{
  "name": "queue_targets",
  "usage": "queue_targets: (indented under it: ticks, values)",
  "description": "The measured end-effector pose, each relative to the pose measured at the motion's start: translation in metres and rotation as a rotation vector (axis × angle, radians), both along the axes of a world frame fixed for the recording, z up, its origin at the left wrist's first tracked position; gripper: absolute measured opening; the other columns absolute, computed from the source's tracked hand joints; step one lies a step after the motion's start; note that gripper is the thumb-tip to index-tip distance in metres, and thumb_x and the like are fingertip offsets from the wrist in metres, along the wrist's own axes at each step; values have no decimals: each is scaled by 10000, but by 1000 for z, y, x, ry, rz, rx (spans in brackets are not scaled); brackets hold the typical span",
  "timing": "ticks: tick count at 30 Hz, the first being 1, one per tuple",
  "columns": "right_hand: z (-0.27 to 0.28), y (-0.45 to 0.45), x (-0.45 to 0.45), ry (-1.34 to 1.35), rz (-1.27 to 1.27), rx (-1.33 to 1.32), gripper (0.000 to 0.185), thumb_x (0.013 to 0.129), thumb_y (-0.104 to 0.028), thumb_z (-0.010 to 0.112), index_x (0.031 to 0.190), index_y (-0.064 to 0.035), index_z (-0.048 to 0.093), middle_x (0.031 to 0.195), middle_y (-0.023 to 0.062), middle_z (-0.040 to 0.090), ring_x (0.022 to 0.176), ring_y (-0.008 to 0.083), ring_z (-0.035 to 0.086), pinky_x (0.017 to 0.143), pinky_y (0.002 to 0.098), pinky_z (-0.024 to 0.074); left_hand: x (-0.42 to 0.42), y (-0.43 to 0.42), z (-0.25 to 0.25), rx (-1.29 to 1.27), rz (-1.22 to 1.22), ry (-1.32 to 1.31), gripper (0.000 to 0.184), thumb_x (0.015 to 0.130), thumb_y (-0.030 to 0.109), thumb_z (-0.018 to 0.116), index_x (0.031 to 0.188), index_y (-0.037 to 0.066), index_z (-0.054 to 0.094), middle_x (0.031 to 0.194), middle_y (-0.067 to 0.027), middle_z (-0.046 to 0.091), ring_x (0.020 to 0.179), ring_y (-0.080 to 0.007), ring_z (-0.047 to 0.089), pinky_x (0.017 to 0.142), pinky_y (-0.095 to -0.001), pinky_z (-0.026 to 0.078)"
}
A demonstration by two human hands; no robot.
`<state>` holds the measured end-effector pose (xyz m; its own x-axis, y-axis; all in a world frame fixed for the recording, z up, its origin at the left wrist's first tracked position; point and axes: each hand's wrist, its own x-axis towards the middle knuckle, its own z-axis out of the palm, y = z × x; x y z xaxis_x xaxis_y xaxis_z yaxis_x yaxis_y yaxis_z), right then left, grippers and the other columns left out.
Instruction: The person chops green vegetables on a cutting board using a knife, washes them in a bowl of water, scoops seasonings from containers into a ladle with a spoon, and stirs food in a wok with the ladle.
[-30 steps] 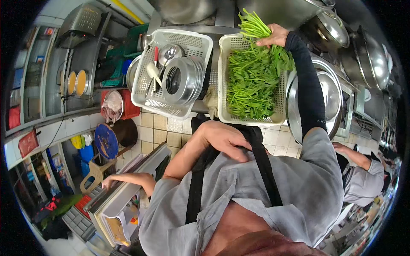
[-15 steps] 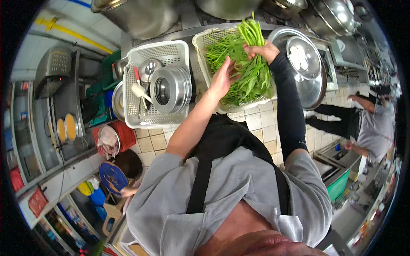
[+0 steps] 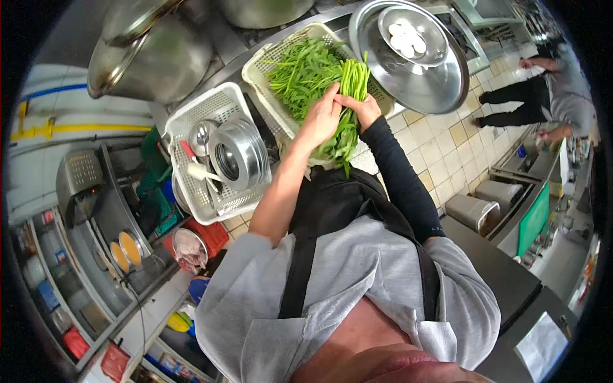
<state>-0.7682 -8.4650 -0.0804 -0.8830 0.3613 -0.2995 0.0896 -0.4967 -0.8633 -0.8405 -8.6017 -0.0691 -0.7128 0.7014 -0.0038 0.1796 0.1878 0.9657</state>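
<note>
A bunch of long-stemmed leafy greens [image 3: 354, 80] is held over the front of a white perforated basket [image 3: 255, 70]. My right hand [image 3: 363, 110], below a black sleeve, is closed around its stems. From the other side, my left hand [image 3: 322, 120] presses its fingers against the same bunch, their tips meeting my right thumb; the far side of its grip is hidden. The bunch's leaves hang down toward my apron. More loose leafy greens [image 3: 303, 70] lie in the basket behind my hands.
At left, a second white basket [image 3: 177, 172] holds stacked metal rings [image 3: 239, 153] and ladles. A big metal basin [image 3: 440, 83] on the right carries a bowl of white eggs [image 3: 405, 38]. Large pots [image 3: 159, 64] stand behind. Another person [image 3: 562, 96] is at far right.
My view has turned, shifting the baskets. My right hand has lowered the bunch toward me, and my left hand, open beside the leaves before, has come onto the bunch near my right.
</note>
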Motion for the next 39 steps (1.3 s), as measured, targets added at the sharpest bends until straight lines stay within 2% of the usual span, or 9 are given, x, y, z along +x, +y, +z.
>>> queue_targets:
  ticks: [4, 8, 11, 12, 19, 26, 30, 35, 39]
  values:
    - [26, 15, 33, 85, -87, -80, 251, 864, -49, 754, 1103, 6, 697, 1008, 68, 729, 894, 166, 683, 829, 312, 541, 18, -1, 53, 292, -242, -355, 899, 920, 101, 702, 1603, -27, 131, 1574, -238, 370, 1459, -306, 382, 1193, -402, 315]
    - [73, 44, 80, 227, -210, -4, 250, 902, -88, 741, 1129, 4, 693, 1035, 54, 723, 963, 148, 669, 893, 312, 526, 53, 58, 81, 104, -328, 54, 1044, 781, 190, 847, 1575, -43, 212, 1534, -227, 425, 1447, -291, 395, 1199, -401, 306]
    - [74, 85, 129, 214, -304, 88, 250, 898, -85, 760, 1130, -10, 707, 1041, 38, 730, 950, 134, 671, 879, 304, 537, 89, 116, 121, 74, -408, 66, 847, 771, 161, 785, 1489, 36, 354, 1396, -214, 561, 1330, -321, 540, 1103, -418, 421]
    - [83, 100, 143, 253, -369, 128, 254, 886, -91, 775, 1123, -24, 712, 1032, 30, 732, 929, 128, 672, 873, 306, 543, 103, 136, 120, 63, -442, 34, 835, 796, 170, 799, 1488, -46, 385, 1401, -225, 565, 1326, -289, 534, 1134, -397, 394]
    - [78, 254, 293, 205, -719, 198, 176, 891, -124, 765, 1038, -39, 719, 953, 8, 707, 869, 101, 640, 804, 290, 516, 234, 350, 58, 33, -851, -46, 448, 856, 140, 730, 1243, -35, 585, 1112, -190, 691, 1037, -268, 684, 883, -401, 539]
    - [44, 408, 453, 141, -930, 101, 290, 873, -175, 792, 1114, -44, 699, 942, 12, 687, 887, 124, 643, 800, 306, 515, 375, 539, 70, -120, -1240, 46, 340, 857, 82, 646, 1171, -50, 631, 1080, -148, 679, 1037, -237, 638, 897, -362, 504]
    - [32, 466, 531, -83, -862, 107, 374, 889, -253, 785, 1170, -20, 705, 1043, 52, 707, 960, 148, 655, 873, 332, 520, 426, 638, 20, 134, -1541, 123, 277, 845, 65, 632, 1105, -24, 667, 1025, -111, 675, 916, -219, 645, 834, -361, 522]
    - [6, 543, 595, -34, -1063, 162, 365, 924, -259, 752, 1177, -1, 703, 1103, 90, 720, 1030, 165, 660, 900, 322, 522, 500, 741, 17, -332, -1792, -399, 367, 859, 50, 672, 1210, -6, 580, 919, -80, 675, 809, -167, 651, 712, -308, 536]
    - [-22, 619, 629, 97, -1289, -73, 325, 918, -218, 758, 1149, 6, 710, 1092, 98, 723, 1028, 176, 665, 903, 323, 527, 560, 823, 13, -463, -1844, -447, 288, 864, 20, 640, 1144, -1, 582, 884, -76, 673, 742, -153, 634, 622, -301, 522]
